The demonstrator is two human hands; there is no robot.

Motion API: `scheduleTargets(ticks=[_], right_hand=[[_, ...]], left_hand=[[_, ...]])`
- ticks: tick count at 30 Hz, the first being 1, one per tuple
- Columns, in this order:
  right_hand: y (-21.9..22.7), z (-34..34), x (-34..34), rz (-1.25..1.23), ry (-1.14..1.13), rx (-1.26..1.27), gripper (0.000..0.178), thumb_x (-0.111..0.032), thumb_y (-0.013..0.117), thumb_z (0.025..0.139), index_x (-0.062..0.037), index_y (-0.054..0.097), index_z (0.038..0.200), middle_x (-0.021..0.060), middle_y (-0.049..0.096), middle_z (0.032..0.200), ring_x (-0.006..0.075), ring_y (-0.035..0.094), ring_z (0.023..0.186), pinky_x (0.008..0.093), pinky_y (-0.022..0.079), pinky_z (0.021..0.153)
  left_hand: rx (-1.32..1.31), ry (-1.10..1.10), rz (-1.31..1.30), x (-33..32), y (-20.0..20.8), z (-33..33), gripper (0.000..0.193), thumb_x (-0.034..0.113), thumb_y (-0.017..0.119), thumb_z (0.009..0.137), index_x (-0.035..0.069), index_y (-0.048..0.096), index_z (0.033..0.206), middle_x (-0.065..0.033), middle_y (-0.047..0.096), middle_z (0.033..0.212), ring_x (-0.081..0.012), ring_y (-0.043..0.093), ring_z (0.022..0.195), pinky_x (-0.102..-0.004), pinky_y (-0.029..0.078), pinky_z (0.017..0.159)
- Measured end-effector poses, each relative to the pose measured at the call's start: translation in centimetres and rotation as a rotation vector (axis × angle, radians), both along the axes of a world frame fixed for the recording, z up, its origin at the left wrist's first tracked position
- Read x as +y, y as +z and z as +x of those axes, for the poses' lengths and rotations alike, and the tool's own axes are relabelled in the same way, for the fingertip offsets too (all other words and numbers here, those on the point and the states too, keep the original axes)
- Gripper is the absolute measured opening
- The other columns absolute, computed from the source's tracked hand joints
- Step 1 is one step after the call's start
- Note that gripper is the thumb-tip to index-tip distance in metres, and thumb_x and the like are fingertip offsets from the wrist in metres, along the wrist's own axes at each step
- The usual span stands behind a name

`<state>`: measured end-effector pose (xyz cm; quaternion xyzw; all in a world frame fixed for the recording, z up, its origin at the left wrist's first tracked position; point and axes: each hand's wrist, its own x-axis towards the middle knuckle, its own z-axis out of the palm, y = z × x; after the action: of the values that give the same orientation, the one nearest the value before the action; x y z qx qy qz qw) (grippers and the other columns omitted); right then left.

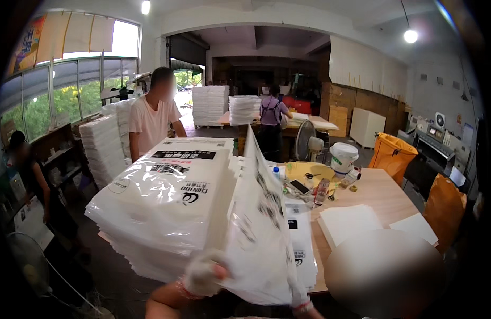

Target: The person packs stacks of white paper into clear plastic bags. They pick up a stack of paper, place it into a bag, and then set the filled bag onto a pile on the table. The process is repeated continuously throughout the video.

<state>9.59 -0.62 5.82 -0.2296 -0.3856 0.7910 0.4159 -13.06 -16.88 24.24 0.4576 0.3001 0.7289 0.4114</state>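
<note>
Bottom center of the frame, left hand (203, 274) and right hand (300, 304) each pinch 1 clear printed bag (261, 234) upright, lifted off the big stack (165, 202); most bags still piled on the bench (386, 196).

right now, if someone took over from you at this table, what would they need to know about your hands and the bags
Left hand: gloved, grip closed on the lower edge of the lifted plastic bag.
Right hand: only partly in view at the bag's lower right corner, grip unclear.
Bag stands raised on edge between the tall stack of printed bags on the left and a lower flat pile on the wooden table.
Done: one bag lifted off. Left: it is not yet laid flat on either pile.
</note>
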Motion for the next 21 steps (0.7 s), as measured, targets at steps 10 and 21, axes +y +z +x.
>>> scheduleTargets(ticks=[10,21], right_hand=[[15.8,-20.1,-2.1,0.234,0.997,0.053,0.04,-0.028,0.049,0.095,-0.0063,0.046,0.128,0.0082,0.056,0.102,0.0152,0.056,0.093,0.0267,0.049,0.076],[-2.5,4.7,5.4,1.111,-0.15,-1.485,0.046,-0.013,0.055,0.079,-0.0056,0.045,0.123,0.0156,0.052,0.112,0.0287,0.05,0.105,0.0433,0.04,0.087]], left_hand=[[0.015,1.201,0.539,-7.9,4.8,-37.4,0.028,0.016,0.045,0.093,0.003,0.054,0.117,0.0003,0.058,0.101,-0.0104,0.049,0.078,-0.0277,0.045,0.072],[0.07,0.653,-0.862,-8.3,-27.0,-4.4,0.041,0.029,0.044,0.091,0.006,0.045,0.125,-0.011,0.05,0.121,-0.0237,0.05,0.107,-0.0382,0.042,0.091]])
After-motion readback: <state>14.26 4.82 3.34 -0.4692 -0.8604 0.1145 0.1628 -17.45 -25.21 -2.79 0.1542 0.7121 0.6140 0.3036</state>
